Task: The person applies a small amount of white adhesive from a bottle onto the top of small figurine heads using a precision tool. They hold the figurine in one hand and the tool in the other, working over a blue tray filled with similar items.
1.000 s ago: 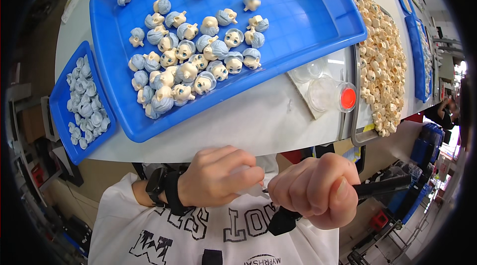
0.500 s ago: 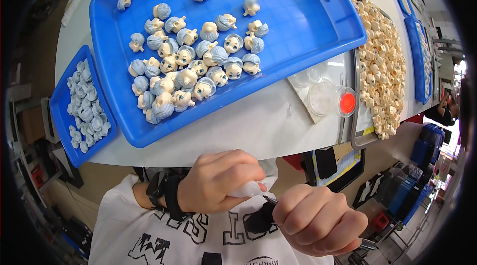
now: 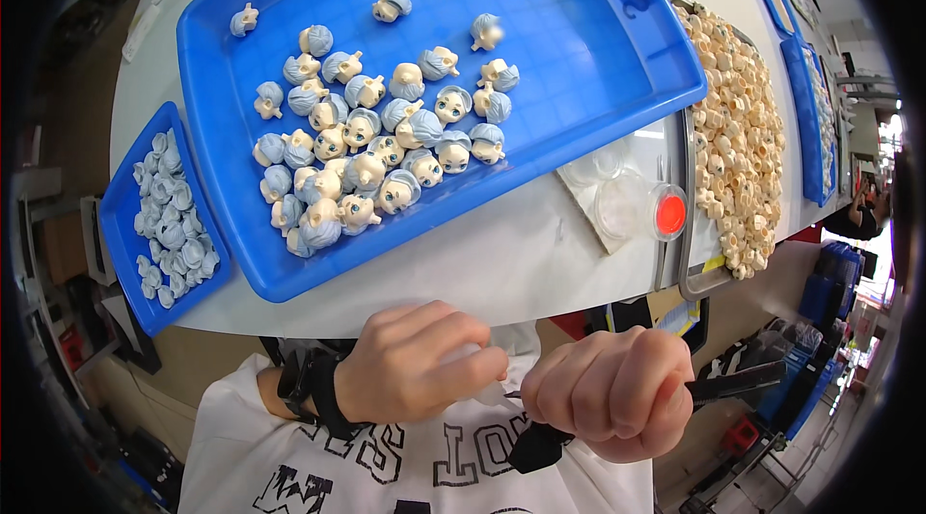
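My left hand (image 3: 420, 365), a dark watch and a black band at its wrist, is closed in front of my shirt. A pale patch shows between its fingers, but what it holds is mostly hidden. My right hand (image 3: 608, 393) is a fist around slim dark tweezers (image 3: 738, 382). Their back end sticks out to the right, and a thin point shows on the side towards my left hand. Beyond my hands, a large blue tray (image 3: 318, 273) holds several doll heads (image 3: 400, 191) with light blue hair and painted eyes.
At the left, a small blue tray (image 3: 159, 316) carries light blue hair pieces (image 3: 174, 215). A metal tray (image 3: 699, 283) of cream-coloured parts (image 3: 738, 148) stands at the right. Beside it are clear round containers (image 3: 617, 205) and a red-topped one (image 3: 670, 215). The white table's front edge lies just beyond my hands.
My right fist has turned and risen, swinging the tweezers' back end upward. The whitish translucent piece that showed at my left fingers is now mostly covered. The view has shifted slightly.
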### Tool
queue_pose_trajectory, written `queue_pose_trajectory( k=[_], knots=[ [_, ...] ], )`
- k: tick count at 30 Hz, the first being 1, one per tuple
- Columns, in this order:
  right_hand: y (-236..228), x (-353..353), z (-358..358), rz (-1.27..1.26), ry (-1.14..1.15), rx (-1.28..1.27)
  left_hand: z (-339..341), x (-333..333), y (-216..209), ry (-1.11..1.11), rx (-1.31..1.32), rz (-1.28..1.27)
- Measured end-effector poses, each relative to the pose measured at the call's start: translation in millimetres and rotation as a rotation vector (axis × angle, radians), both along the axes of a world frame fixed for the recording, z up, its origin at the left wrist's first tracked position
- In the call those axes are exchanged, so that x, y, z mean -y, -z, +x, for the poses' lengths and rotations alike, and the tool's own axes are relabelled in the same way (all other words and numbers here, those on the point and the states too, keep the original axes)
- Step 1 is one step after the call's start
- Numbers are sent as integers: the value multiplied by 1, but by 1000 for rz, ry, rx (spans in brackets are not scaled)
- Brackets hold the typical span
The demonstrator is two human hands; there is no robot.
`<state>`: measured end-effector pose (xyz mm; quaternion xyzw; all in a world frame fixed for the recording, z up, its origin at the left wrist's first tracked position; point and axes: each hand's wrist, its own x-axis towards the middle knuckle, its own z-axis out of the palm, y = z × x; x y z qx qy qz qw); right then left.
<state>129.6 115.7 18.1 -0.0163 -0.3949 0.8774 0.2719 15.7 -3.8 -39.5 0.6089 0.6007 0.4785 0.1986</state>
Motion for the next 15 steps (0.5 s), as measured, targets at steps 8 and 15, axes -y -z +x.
queue_pose_trajectory(
  k=[8,15],
  knots=[
    [-7,-7,9,-309,-122,159,-3,-3,2,63,48,11],
    [7,-6,-3,-573,-107,-110,-3,-6,1,169,234,41]
  ],
)
